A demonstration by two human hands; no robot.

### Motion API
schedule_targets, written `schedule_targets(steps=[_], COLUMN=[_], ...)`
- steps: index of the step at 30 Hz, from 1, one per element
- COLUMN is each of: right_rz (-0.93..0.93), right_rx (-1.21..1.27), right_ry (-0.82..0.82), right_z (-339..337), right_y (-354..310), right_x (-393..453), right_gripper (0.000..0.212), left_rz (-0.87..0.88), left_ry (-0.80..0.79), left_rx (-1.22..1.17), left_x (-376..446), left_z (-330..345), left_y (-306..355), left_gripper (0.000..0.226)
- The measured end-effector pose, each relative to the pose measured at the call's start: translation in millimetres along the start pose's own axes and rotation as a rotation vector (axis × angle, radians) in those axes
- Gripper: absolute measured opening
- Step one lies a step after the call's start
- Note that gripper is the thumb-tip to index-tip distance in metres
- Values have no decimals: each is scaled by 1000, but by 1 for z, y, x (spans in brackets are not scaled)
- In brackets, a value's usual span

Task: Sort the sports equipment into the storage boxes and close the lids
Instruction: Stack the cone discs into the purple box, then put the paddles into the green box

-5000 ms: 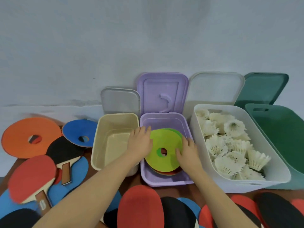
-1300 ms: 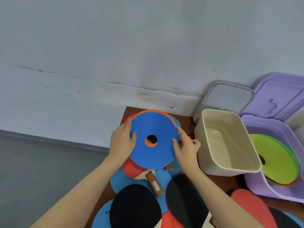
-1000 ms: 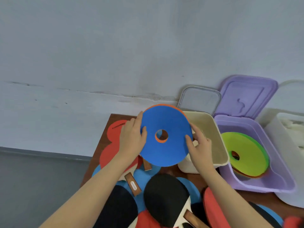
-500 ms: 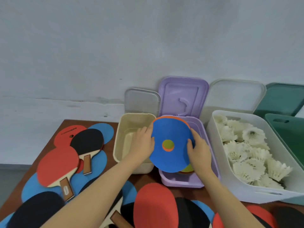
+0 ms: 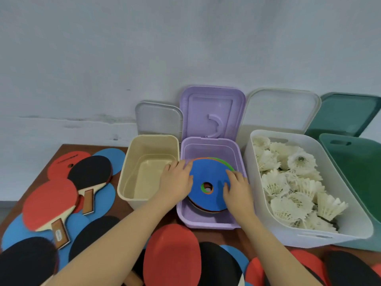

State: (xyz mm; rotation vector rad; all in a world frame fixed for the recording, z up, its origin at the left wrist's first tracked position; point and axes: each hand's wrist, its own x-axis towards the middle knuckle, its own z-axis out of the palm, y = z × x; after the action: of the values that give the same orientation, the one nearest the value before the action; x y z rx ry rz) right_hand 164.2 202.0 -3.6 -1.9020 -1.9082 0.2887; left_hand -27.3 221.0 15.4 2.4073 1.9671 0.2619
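A blue disc (image 5: 208,174) with a centre hole lies tilted on a stack of green and orange discs inside the open purple box (image 5: 208,223). My left hand (image 5: 177,182) rests over the disc's left edge with its fingers laid along the top. My right hand (image 5: 237,190) presses on the disc's right side, fingers and thumb on its upper face. Shuttlecocks (image 5: 288,182) fill the white box (image 5: 309,236). Table tennis paddles lie on the table, one red (image 5: 49,203), one black (image 5: 90,172), another red (image 5: 171,256).
An empty beige box (image 5: 148,139) stands left of the purple one, and a green box (image 5: 360,172) stands at far right. All lids lean open against the wall, including the purple lid (image 5: 212,112). Flat blue (image 5: 111,155) and red (image 5: 64,162) discs lie under the paddles.
Both hands picked the blue and orange discs up from the left of the table, carried them right and lowered them onto the green disc in the purple box.
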Motion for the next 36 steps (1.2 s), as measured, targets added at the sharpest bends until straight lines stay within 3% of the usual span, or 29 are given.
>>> schedule_targets(steps=[12,16,22,30,36], right_rz=[-99,-106,-12,32,46], right_rx=[104,50,78,68,-77], right_ry=[81,64,164,149,2], right_z=[-30,-38,-62,-78,-104], right_y=[-34,-29,-7,91,202], right_x=[-92,-126,-160,-193,-202], right_gripper=[39,36,30,28,33], left_rz=[191,215,189,318,204], left_ry=[247,259,268,127,-14], left_rx=[-137,-201,-267,-198,-258], left_x=[-91,-120,-149,-157,-153], left_z=[-34,-32,-31,-14,20], left_y=[0,17,46,122,215], left_gripper=[40,37,36,37,34])
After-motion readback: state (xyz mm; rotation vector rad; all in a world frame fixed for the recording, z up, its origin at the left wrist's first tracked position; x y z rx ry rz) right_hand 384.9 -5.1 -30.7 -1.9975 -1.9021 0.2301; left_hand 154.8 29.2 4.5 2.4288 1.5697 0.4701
